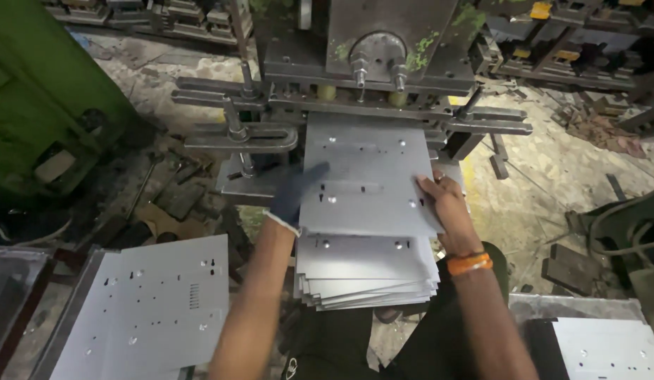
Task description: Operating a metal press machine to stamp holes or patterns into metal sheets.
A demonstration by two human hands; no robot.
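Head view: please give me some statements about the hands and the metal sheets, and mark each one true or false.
1. The left hand wears a dark glove. True.
2. The right hand is gloved too. False: it is bare, with an orange band at the wrist.
3. Both hands touch the top sheet. True.
4. This sheet lies on the floor. False: it tops a stack before the press.

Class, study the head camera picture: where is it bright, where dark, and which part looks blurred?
Head view: the top sheet and the punched sheets at lower left catch pale light; the green machine's base and far corners sink into shadow; the gloved left hand is smeared, the bare right hand sharper.
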